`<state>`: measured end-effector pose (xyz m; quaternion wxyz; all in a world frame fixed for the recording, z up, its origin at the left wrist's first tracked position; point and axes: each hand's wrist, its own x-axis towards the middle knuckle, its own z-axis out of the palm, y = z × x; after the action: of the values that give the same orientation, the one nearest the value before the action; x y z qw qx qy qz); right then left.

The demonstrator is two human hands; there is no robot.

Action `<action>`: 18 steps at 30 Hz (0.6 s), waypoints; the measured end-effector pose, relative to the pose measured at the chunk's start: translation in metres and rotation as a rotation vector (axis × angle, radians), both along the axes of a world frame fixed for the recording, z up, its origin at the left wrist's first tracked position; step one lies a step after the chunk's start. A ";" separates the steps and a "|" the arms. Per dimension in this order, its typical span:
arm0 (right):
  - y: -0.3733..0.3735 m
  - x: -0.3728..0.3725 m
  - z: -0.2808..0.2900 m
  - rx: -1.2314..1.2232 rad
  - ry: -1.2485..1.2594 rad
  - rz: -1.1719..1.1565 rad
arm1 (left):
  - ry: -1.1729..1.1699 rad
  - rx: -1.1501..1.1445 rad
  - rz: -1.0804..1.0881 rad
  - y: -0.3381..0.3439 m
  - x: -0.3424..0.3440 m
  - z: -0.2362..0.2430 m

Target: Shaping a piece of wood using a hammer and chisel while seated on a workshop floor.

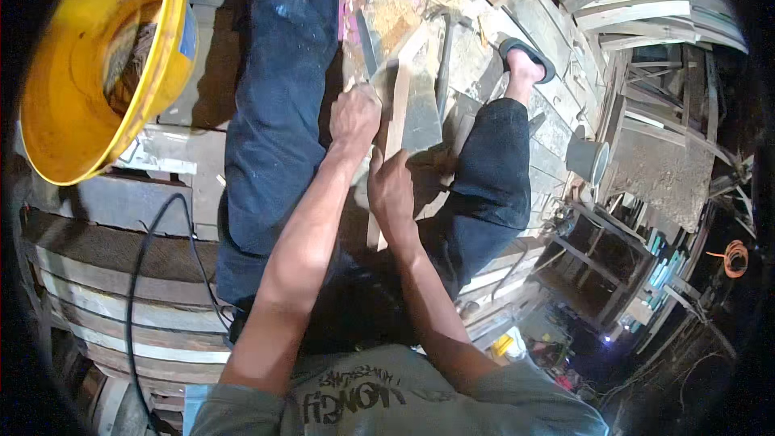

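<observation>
My left hand (355,119) is closed in a fist between my knees. A flat, dark-bladed tool (367,44), knife-like, points away from it; the fingers hide its grip. Just nearer and to the right, my right hand (393,192) is closed on a long, pale wooden strip (399,101). The strip slants away from my lap, its near end below the hand and its far end over wood shavings (395,20). To the right of the strip, a hammer (443,64) lies with its head away from me.
A large yellow bucket (173,56) tilts at the far left, with brownish stuff inside. A black cable (133,299) loops over the planks (121,287). At the right stand a small grey bucket (599,163) and stacked boards (646,4). My sandalled foot (526,66) rests ahead.
</observation>
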<state>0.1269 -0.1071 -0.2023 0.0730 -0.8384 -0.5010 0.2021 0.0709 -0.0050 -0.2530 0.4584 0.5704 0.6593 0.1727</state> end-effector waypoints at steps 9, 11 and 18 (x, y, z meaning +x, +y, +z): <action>0.042 0.016 0.000 0.068 -0.028 0.117 | 0.022 0.113 0.001 0.003 -0.007 -0.004; 0.004 -0.009 0.026 -0.173 0.035 -0.049 | -0.006 -0.056 0.051 0.004 -0.009 0.011; 0.096 0.050 -0.009 0.247 -0.073 0.169 | -0.021 -0.023 0.011 0.009 -0.006 0.020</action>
<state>0.1771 -0.0112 -0.2113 0.1397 -0.7846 -0.5933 0.1137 0.0649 0.0041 -0.2326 0.4707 0.5597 0.6596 0.1735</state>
